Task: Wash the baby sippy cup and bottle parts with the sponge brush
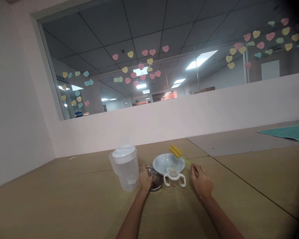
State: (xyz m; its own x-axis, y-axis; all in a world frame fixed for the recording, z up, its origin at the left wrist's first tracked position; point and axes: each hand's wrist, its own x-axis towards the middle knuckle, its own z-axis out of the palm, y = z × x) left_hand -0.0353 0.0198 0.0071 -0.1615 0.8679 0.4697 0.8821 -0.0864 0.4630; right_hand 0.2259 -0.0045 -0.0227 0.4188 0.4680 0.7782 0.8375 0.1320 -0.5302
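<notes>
So left hand (145, 179) grips round metal bowl (156, 182), right hand (201, 181) pinches thin green-handled yellow sponge brush (179, 155).

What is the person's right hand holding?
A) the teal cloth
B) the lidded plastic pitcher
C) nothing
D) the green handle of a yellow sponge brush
D: the right hand grips the thin green handle of the sponge brush, whose yellow head rests over the rim of the white bowl.

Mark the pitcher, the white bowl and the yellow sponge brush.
pitcher (126, 171), head view, on its clear side wall
white bowl (161, 162), head view, on its inner rim
yellow sponge brush (175, 151), head view, on its sponge head
</notes>
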